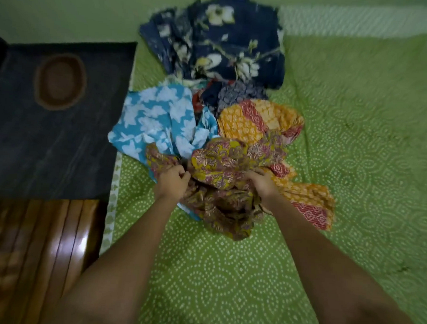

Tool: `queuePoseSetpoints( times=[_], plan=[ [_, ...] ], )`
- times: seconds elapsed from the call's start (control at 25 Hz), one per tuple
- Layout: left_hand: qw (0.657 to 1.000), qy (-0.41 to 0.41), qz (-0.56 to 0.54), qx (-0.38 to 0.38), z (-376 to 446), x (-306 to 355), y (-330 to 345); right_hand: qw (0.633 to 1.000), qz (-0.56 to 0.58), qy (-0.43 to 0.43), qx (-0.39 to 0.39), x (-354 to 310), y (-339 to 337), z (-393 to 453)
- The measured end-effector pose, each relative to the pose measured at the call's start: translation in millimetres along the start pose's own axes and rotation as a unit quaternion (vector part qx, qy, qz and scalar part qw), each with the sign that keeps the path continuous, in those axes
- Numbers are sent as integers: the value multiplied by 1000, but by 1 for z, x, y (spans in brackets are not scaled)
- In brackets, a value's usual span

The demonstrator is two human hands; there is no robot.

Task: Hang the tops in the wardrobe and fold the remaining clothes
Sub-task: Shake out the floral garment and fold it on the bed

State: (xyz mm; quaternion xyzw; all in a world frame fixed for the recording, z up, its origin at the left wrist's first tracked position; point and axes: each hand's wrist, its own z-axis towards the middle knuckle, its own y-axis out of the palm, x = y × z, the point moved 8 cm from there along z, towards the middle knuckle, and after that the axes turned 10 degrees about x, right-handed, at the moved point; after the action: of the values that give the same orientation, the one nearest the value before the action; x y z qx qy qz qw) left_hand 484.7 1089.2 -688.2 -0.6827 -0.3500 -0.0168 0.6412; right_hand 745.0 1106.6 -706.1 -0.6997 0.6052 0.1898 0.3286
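Arms outstretched, left hand (172, 178) and right hand (260, 181) gripping mustard floral garment (219, 167)

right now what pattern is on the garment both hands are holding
Mustard-yellow with a pink and maroon floral print, seen in the head view.

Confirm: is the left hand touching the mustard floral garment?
Touching. The head view shows the left hand with fingers curled into a bunched fold of the mustard floral garment, no gap visible; the right hand grips its other side.

arms — both stretched forward | left hand (172, 179) — fingers curled, gripping | right hand (260, 182) — gripping
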Motion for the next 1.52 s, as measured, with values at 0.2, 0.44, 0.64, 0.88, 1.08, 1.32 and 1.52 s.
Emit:
queuePoseSetpoints(
  times=[0.2, 0.44, 0.64, 0.88, 1.08, 1.32, 1.52],
  plan=[
    [975, 127, -151, -98, -52, 89, -116, 981, 42, -81, -169, -131, 13, -140],
    [958, 261, -65, -96, -112, 196, -282, 936, -26, -202, -286, -275, -12, -330],
    [948, 299, -107, 3, -129, 215, -394, 906, -182, -336, -183, -335, -61, -426],
    [933, 271, -228, 69, -161, 223, -462, 735, -479, -449, 167, -335, -97, -446],
    [928, 284, -207, 127, -159, 218, -487, 724, -449, -457, 256, -325, -118, -452],
    [941, 321, 86, 57, -168, 226, -468, 740, -404, -430, 321, -340, -140, -461],
    [928, 79, -364, -32, -173, 234, -464, 829, -323, -358, 286, -303, -105, -418]
  ],
)
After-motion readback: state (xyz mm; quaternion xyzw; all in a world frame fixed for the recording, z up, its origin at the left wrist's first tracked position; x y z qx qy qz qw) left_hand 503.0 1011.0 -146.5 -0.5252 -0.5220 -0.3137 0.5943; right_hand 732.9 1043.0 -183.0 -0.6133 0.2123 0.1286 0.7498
